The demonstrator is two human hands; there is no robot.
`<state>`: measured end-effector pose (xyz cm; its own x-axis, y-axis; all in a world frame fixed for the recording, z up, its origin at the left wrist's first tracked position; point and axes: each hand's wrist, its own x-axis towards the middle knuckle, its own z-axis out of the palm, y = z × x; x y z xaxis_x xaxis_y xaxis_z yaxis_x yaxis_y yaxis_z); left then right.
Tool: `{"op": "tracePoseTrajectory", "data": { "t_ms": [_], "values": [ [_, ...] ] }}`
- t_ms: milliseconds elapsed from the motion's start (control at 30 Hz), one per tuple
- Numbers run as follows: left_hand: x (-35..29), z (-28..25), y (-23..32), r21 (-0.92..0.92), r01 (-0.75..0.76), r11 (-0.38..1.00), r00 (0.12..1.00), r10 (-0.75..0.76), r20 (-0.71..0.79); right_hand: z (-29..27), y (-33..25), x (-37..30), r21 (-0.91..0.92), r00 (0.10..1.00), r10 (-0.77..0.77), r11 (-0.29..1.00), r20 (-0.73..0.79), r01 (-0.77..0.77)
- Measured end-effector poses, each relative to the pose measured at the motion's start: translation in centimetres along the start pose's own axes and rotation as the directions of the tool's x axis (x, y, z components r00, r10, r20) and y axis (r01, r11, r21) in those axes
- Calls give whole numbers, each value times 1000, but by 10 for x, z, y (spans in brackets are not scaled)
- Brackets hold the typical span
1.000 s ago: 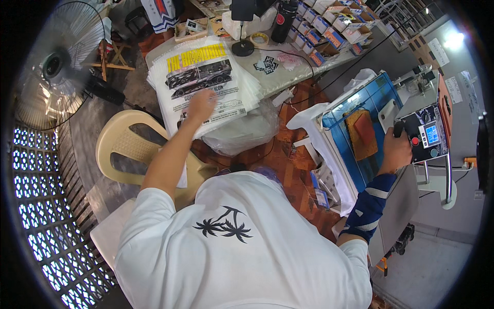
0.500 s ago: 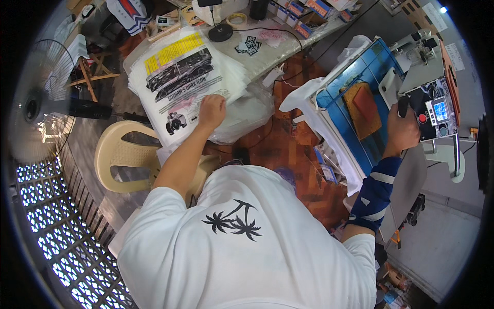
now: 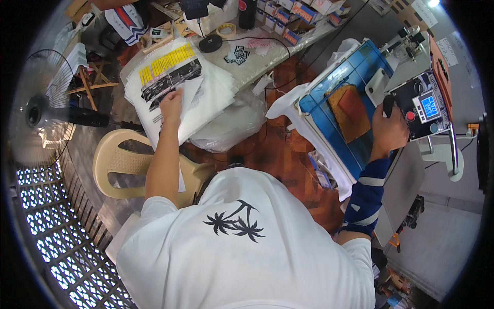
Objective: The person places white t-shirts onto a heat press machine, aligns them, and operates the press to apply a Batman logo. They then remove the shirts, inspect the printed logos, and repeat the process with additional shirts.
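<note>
My left hand (image 3: 171, 107) pinches the near edge of a printed sheet (image 3: 163, 82) on top of a stack of white sheets (image 3: 218, 82). The sheet bears a yellow headline and a black car picture, and its near part curls over so the white underside shows. My right hand (image 3: 389, 133) is wrapped round the black handle (image 3: 389, 104) of a heat press, beside its control box (image 3: 427, 107) with a blue display and a red button. Left of that hand lies the press's blue lower bed (image 3: 321, 100), carrying a brown pad (image 3: 337, 121) with a red patch (image 3: 351, 104).
White cloth (image 3: 285, 105) hangs over the bed's near side. A beige plastic chair (image 3: 110, 170) stands below the sheets, and a fan (image 3: 36, 110) at far left. On the table are a phone on a stand (image 3: 210, 44), a tape roll (image 3: 226, 30) and several small boxes (image 3: 303, 15).
My left hand has moved left and away from me, and the top sheet's near part is now lifted and curled. My right hand stays on the handle. The view has shifted slightly.
</note>
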<state>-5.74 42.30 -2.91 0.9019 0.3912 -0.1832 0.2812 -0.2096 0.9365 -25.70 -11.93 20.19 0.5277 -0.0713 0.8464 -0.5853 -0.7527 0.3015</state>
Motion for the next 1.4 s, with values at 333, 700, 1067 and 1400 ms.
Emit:
{"op": "tracePoseTrajectory", "data": {
  "t_ms": [333, 700, 1067, 1400],
  "values": [
    [28, -39, 8, -434, 26, 901, 988, -88, -124, 1, -2, 0, -4, 995, -18, 1000, -100, 18],
    [37, -54, 14, -124, -262, 957, 963, 250, -101, -6, -8, -1, -32, 999, 25, 999, -43, -26],
    [33, -22, 5, -44, -296, 954, 903, 295, 313, -9, -8, 3, 2, 999, 45, 999, 11, -45],
    [-1, 17, -19, 415, -592, 691, 775, 346, 530, -18, -17, 4, -20, 990, 128, 992, 61, -127]
  ]
}}
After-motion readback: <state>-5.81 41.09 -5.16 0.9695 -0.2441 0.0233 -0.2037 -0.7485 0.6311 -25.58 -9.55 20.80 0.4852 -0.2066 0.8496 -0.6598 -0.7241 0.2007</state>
